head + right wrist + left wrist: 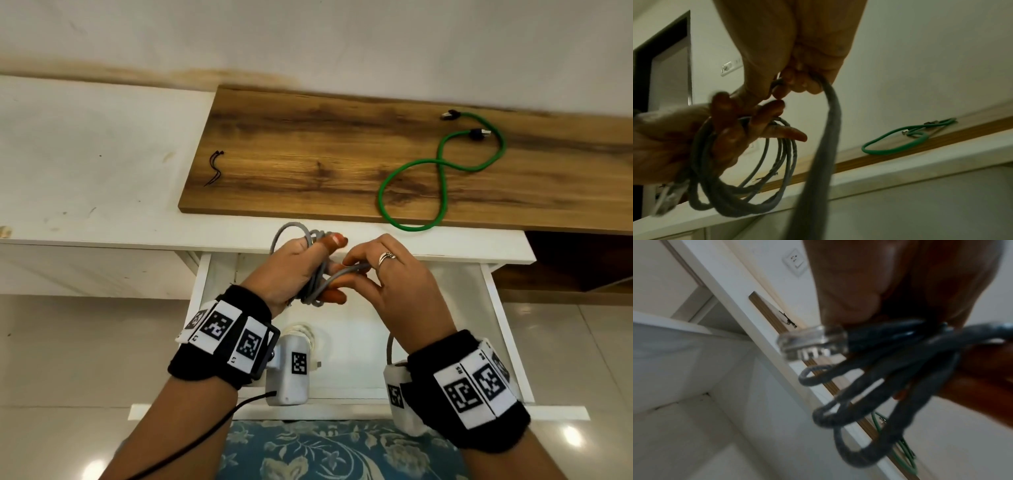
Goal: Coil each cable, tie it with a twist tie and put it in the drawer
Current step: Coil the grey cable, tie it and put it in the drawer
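Note:
A grey cable (317, 270) is wound in several loops around my left hand (301, 267), held above the open white drawer (493, 308). Its clear plug (809, 340) sticks out below the palm in the left wrist view. My right hand (370, 270) pinches the loose grey strand (828, 123), which trails down past the wrist. In the right wrist view the coil (748, 183) hangs from the left hand's fingers (777, 129). A green cable (442, 174) lies in a figure-eight on the wooden board (308, 154). A black twist tie (214, 168) lies at the board's left end.
The board rests on a white cabinet top (96, 164) against the wall. Inside the drawer a white coiled cable (305, 334) shows behind the wrist camera. A blue floral cushion (325, 448) lies below the drawer front. Glossy floor tiles spread to both sides.

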The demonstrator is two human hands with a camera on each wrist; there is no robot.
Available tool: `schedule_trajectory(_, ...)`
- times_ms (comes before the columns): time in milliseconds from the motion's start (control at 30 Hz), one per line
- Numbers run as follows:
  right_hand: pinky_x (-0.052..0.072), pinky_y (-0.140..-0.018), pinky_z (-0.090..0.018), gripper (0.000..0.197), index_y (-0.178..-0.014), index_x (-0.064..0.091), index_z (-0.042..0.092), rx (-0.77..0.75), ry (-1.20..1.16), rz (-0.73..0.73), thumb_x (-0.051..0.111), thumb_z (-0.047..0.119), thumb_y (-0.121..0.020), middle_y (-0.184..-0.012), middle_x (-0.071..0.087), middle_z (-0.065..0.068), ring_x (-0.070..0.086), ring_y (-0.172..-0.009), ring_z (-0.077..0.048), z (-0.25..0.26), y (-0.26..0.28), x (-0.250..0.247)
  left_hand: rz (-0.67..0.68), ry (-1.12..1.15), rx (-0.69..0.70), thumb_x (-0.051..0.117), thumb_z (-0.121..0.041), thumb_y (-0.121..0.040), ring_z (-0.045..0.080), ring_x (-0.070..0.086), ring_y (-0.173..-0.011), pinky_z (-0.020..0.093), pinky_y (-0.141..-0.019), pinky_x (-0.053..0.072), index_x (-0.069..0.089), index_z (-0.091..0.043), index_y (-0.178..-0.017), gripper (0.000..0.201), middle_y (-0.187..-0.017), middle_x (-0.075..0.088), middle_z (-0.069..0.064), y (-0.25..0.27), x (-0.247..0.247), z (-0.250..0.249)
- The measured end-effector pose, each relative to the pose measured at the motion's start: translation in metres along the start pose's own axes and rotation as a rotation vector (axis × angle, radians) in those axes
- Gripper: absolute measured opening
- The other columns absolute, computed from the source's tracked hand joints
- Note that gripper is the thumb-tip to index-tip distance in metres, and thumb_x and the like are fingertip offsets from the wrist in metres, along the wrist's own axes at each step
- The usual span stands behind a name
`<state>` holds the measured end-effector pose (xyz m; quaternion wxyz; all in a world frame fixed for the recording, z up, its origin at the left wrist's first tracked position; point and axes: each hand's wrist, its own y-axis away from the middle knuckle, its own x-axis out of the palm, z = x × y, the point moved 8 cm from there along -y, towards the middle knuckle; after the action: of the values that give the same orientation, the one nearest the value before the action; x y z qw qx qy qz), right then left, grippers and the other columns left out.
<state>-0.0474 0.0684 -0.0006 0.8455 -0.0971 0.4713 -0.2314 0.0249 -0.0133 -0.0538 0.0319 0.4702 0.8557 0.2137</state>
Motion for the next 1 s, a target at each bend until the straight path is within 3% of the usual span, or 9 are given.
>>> schedule_trajectory(100,0.036,-0.071,-0.007,0.033,-0.094,0.062,0.012,0.046,-0.083,0.074,0.050,0.041,-0.086,-0.086,0.054,0.003,0.048,-0.079,-0.003,-0.010,0.002,0.012,0.100,-0.171,-0.072,0.041,-0.042,-0.098,0.012,0.051,-0.036,0.024,-0.046,0.044,0.062,-0.014,-0.071,0.044,-0.060,0.069,0.008,0.002,0.006,0.007)
schedule_trajectory(167,0.035,-0.070,-0.003,0.027,-0.093,0.061,0.015,0.070,-0.162,0.122,0.050,0.039,-0.088,-0.080,0.053,0.008,0.048,-0.076,0.003,-0.012,0.002,0.017,0.153,-0.187,-0.107,0.039,-0.040,-0.099,0.009,0.037,-0.030,0.019,-0.038,0.036,0.064,-0.015,-0.066,0.048,-0.050,0.061,0.007,0.002,0.007,0.010)
schedule_trajectory(267,0.037,-0.067,-0.006,0.008,-0.092,0.057,0.020,0.148,-0.221,0.183,0.052,0.027,-0.091,-0.075,0.059,0.008,0.054,-0.076,0.000,-0.016,0.003,0.023,0.245,-0.180,-0.140,0.034,-0.052,-0.097,0.005,0.025,-0.028,0.018,-0.036,0.032,0.072,-0.010,-0.081,0.059,-0.037,0.040,-0.002,0.003,0.005,0.015)
schedule_trajectory(400,0.040,-0.066,-0.013,0.002,-0.098,0.049,0.022,0.241,-0.197,0.243,0.047,0.023,-0.097,-0.081,0.064,0.002,0.057,-0.074,-0.006,-0.020,0.006,0.028,0.386,-0.055,-0.189,0.036,-0.065,-0.083,0.001,0.024,-0.025,0.014,-0.032,0.030,0.072,-0.006,-0.088,0.070,-0.035,0.035,-0.006,0.003,0.007,0.018)
schedule_trajectory(500,0.039,-0.063,-0.012,0.006,-0.103,0.042,0.026,0.287,-0.190,0.286,0.039,0.022,-0.100,-0.076,0.056,0.012,0.053,-0.067,0.001,-0.021,0.009,0.029,0.474,0.165,-0.205,0.042,-0.058,-0.088,-0.001,0.026,-0.023,0.012,-0.029,0.027,0.072,-0.007,-0.083,0.060,-0.034,0.037,-0.007,0.007,0.009,0.017)
schedule_trajectory(600,0.046,-0.070,-0.024,0.022,-0.118,0.040,0.022,0.338,-0.119,0.369,0.034,0.012,-0.100,-0.083,0.056,0.012,0.053,-0.072,-0.007,-0.033,0.014,0.033,0.534,0.384,-0.090,0.066,-0.038,-0.083,-0.001,0.029,-0.024,0.013,-0.030,0.023,0.070,-0.003,-0.094,0.037,-0.035,0.041,-0.009,0.010,0.005,0.005)
schedule_trajectory(767,0.048,-0.086,-0.038,0.037,-0.129,0.032,0.028,0.343,0.148,0.541,0.036,0.011,-0.097,-0.107,0.062,0.013,0.061,-0.094,-0.012,-0.054,0.024,0.043,0.345,0.723,0.079,0.066,-0.019,-0.079,0.001,0.032,-0.021,0.013,-0.028,0.020,0.068,0.002,-0.106,0.034,-0.030,0.039,-0.008,0.003,-0.019,-0.014)
schedule_trajectory(900,0.033,-0.093,-0.036,0.033,-0.129,0.036,0.029,0.304,0.206,0.346,0.043,0.035,-0.098,-0.107,0.064,0.007,0.057,-0.106,-0.016,-0.049,0.013,0.030,0.152,0.989,0.215,0.042,-0.018,-0.090,0.004,0.036,-0.021,0.010,-0.028,0.025,0.063,0.000,-0.112,0.036,-0.031,0.040,-0.006,0.000,-0.045,-0.021)
schedule_trajectory(1000,0.046,-0.088,-0.035,0.028,-0.122,0.051,0.020,0.194,-0.037,0.125,0.045,0.026,-0.096,-0.105,0.066,0.001,0.061,-0.097,-0.014,-0.035,0.005,0.019,0.211,1.174,0.315,0.039,-0.016,-0.094,0.006,0.043,-0.025,0.012,-0.031,0.030,0.056,0.004,-0.121,0.038,-0.035,0.046,-0.003,0.004,-0.055,-0.030)
